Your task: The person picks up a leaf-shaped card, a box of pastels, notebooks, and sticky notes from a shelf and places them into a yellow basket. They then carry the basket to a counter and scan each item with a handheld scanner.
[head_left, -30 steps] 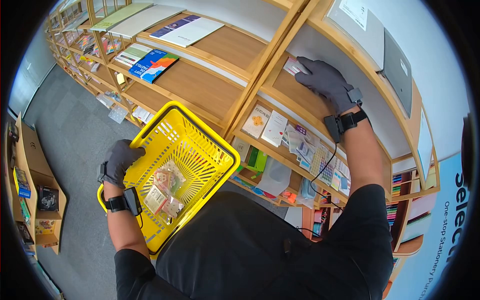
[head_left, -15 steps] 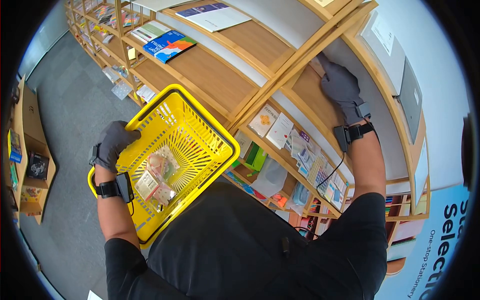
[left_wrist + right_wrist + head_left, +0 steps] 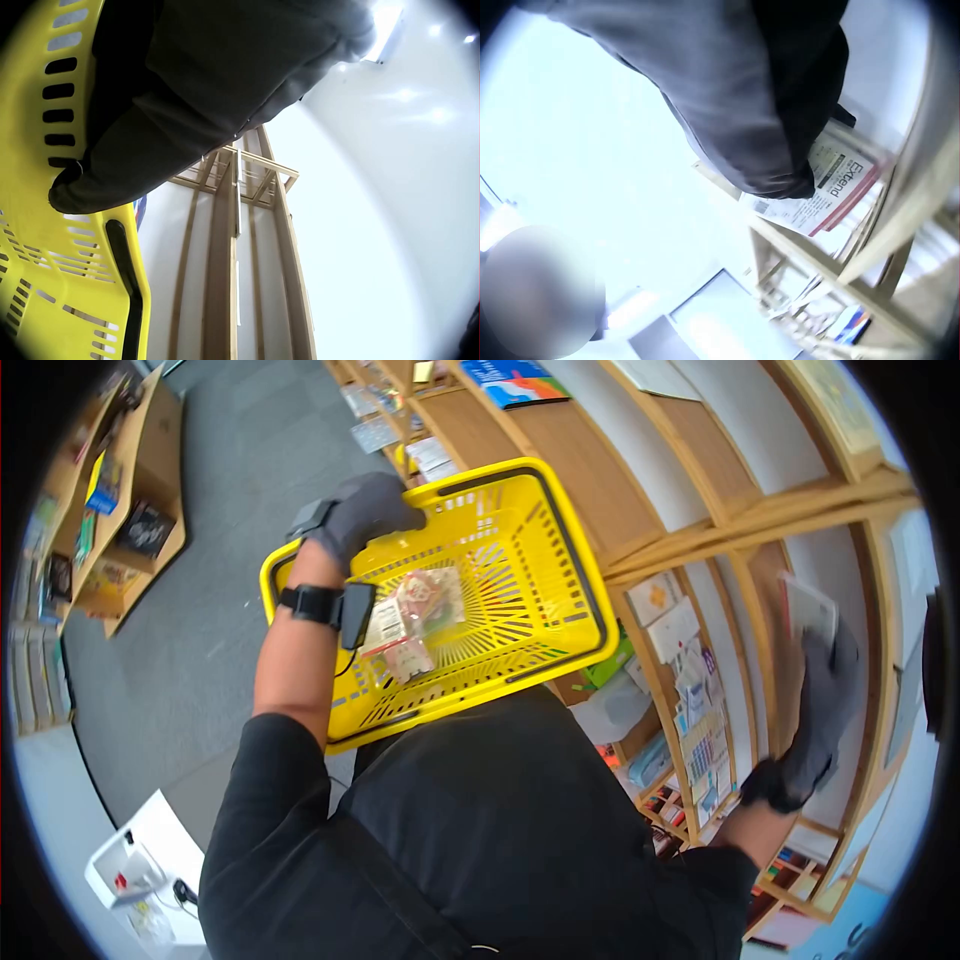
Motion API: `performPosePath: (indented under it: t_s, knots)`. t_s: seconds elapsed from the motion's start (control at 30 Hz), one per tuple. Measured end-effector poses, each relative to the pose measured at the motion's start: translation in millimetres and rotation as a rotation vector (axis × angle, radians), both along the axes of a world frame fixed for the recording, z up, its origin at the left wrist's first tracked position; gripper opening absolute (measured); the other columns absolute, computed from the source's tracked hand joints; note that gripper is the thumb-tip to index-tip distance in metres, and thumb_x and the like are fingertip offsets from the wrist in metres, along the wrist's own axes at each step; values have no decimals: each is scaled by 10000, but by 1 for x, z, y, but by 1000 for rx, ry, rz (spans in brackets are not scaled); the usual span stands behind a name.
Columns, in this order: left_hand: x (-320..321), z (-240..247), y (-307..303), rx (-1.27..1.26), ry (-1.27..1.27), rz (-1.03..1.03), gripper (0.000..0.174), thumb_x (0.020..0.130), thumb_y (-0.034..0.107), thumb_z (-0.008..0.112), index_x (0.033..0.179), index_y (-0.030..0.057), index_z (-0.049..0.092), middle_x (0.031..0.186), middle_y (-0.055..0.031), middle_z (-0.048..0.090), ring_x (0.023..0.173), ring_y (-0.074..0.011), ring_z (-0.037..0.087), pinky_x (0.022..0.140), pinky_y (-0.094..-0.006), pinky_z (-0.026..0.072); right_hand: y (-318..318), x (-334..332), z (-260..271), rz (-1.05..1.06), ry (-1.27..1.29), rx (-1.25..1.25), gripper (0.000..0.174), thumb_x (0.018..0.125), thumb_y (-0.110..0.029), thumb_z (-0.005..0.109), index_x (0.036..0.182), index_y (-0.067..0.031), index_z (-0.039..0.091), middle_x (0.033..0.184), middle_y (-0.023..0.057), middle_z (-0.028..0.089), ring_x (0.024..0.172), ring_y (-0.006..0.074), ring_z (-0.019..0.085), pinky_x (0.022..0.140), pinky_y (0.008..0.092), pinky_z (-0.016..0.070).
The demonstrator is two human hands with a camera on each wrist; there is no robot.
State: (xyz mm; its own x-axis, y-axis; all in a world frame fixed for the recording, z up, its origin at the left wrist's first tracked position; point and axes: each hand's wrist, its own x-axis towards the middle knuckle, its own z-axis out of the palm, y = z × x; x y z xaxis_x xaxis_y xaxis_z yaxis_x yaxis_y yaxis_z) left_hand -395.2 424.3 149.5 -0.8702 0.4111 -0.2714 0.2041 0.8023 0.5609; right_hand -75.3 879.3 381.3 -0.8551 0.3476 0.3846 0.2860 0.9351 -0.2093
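Observation:
My gloved left hand point(image 3: 365, 515) grips the rim of a yellow shopping basket point(image 3: 597, 585), thumb on the inner wall in the left wrist view. Inside the basket lie several clear-wrapped small items point(image 3: 425, 605), one with a white label. On the other side, my gloved right hand point(image 3: 828, 680) pinches a flat white packet with a red edge point(image 3: 808, 605), raised in front of the wooden shelf. The right wrist view shows "Extend" printed on this packet point(image 3: 844, 184), its near part covered by the fingers.
Below the right hand, a shelf point(image 3: 690, 690) carries cards and stationery packs. A blue pastels box point(image 3: 515, 382) lies on a farther shelf. Another wooden display unit point(image 3: 150, 490) stands across the grey floor, and a white table point(image 3: 150, 860) is behind at lower left.
My right hand has drawn back from the shelf board with the white packet in its fingers. My left hand keeps its hold on the basket. The head view has turned.

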Motion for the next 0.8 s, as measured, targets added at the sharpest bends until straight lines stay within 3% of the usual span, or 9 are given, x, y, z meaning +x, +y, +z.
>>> performPosePath:
  t_s: [0.07,0.13,0.2,0.27,0.33,0.4,0.47,0.57,0.8]
  knots:
    - [-2,5,5,9,15,-7,508,832,379,794,1145,-21,803,952,-206,810,833,-303,789,780,-419,603,-28,3,-11,-17,-5,-28,349,981,-105,672,1303,15,731,1162,142,789,1090,254,736,1032,386,531]
    - [3,1,0,15,21,-53,509,828,367,794,1156,-23,800,963,-209,812,836,-301,791,773,-416,605,-77,2,-21,546,-144,-71,378,922,-83,717,1289,6,732,1084,135,786,975,285,744,930,407,551]
    - [3,0,0,-6,4,-28,515,819,379,800,1156,-10,804,983,-207,814,859,-306,796,789,-421,607,-113,-35,-36,813,-277,-46,425,868,-79,737,1290,-29,736,1032,146,781,895,349,731,821,435,551]
    - [0,7,10,1,20,-38,518,815,385,803,1156,-4,806,993,-207,815,871,-309,798,797,-424,609,-149,-65,-62,857,-309,45,413,855,-96,724,1266,-65,748,996,164,773,869,394,710,756,478,535]
    - [10,21,7,-25,14,-35,522,811,400,806,1164,16,811,1003,-203,815,895,-318,800,818,-427,609,-184,-95,-70,824,-523,127,391,886,-146,703,1271,-92,743,992,157,780,898,365,732,783,492,558]
    - [12,32,2,-42,39,-38,524,809,407,807,1168,26,813,1008,-201,815,907,-322,801,828,-428,610,-200,-121,-101,970,-459,45,425,908,-196,682,1322,-104,721,1034,156,773,907,358,739,799,504,576]
    - [13,27,3,-117,27,8,522,811,421,808,1179,51,818,1024,-199,814,932,-333,800,854,-430,608,-217,-134,-124,1259,-217,-44,455,907,-229,696,1351,-129,711,1122,141,770,923,349,747,807,495,594]
    - [11,23,-3,-107,21,37,517,820,412,803,1182,44,817,1011,-203,814,915,-333,800,847,-428,606,-215,-137,-123,1369,-458,-117,472,924,-239,696,1384,-131,692,1228,123,762,935,343,752,801,475,599]
    - [-10,-8,-23,-64,-35,174,474,829,413,794,1123,42,828,984,-199,811,903,-333,800,822,-428,600,-162,-155,-125,1222,-445,-341,434,934,-240,728,1348,-109,724,1233,120,781,933,336,764,804,431,602]
